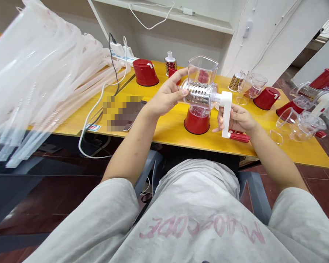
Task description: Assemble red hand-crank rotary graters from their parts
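A rotary drum grater stands upright on the yellow table before me, with a red base (196, 121), a clear plastic hopper (203, 67) and a perforated metal drum (199, 93) lying sideways in its housing. My left hand (171, 91) grips the left end of the housing, thumb in front and fingers behind. A white crank handle (227, 109) with a red grip (239, 137) joins the drum's right end and hangs downward. My right hand (237, 117) is closed around the crank's white arm from behind, some fingertips showing to its left.
A phone (128, 116), partly blurred out, and a red base (146, 73) lie left. Spare drums (170, 64) stand behind. Another grater (309, 93) and clear parts (304, 124) are right. Clear plastic bags (52, 65) and a white cable (94, 106) cover the left side.
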Demonstrator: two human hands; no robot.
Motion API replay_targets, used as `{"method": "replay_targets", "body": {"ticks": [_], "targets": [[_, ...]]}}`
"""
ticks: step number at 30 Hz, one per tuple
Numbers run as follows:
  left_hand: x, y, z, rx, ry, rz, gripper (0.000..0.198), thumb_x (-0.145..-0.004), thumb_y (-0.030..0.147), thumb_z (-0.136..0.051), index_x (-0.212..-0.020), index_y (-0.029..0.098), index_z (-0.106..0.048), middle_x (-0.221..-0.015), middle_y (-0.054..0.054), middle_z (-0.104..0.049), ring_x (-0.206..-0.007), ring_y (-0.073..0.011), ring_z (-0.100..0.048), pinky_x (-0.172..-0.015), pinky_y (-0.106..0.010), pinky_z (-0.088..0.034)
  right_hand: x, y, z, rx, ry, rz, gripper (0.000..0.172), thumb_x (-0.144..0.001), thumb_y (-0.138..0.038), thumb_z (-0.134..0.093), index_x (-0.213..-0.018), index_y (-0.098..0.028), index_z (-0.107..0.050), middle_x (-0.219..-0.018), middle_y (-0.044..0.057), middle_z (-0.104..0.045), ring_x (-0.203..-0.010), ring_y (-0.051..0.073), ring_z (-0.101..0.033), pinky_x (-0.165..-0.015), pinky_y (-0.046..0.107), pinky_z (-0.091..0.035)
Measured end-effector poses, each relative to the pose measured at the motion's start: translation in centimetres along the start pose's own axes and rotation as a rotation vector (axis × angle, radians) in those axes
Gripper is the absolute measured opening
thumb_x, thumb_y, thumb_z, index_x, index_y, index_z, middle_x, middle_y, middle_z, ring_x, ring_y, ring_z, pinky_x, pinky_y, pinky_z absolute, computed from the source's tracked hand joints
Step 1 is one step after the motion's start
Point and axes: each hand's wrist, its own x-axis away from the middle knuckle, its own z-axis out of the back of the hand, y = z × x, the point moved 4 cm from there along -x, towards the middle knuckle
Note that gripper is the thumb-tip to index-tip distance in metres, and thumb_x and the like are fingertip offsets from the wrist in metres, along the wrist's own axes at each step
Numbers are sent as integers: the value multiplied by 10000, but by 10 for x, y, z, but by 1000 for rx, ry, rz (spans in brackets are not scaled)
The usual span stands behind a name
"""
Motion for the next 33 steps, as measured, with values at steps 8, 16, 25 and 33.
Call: {"method": "replay_targets", "body": {"ticks": [8,16,25,33], "targets": [[8,21,-6,56,-69,16,1024,-857,877,-1136,-1657,439,-672,-1292,-60,-872,-1353,-481,-930,-1074,-701,-840,5,9,-15,-105,45,-18,633,-1054,-643,-1016,-1331,-273,-583,-1037,-41,-814,-829,187,-857,-992,606,-870],[10,22,-5,-21,-91,-3,1078,-850,943,-1109,-1668,430,-631,-1327,-48,-822,-1431,-503,-909,-1108,-763,-813,-2,8,-23,-113,3,9,571,-1119,-586,-975,-1358,-256,-575,-1056,-42,-856,-878,202,-940,-954,505,-874],[13,23,-5,-85,-80,-10,1044,-884,944,-1072,-1695,464,-622,-1393,-62,-856,-1167,-385,-968,-983,-609,-868,-3,11,-22,-77,42,-30,651,-1065,-752,-983,-1294,-262,-619,-1005,-11,-885,-856,243,-949,-922,468,-863],[15,22,-4,-11,-121,26,1019,-864,880,-1126,-1668,455,-665,-1317,-58,-900,-1174,-376,-968,-1027,-577,-865,8,14,-6,167,-36,-72,863,-967,-883,-1025,-1469,-266,-691,-1096,50,-946,-957,261,-979,-959,402,-821]]}}
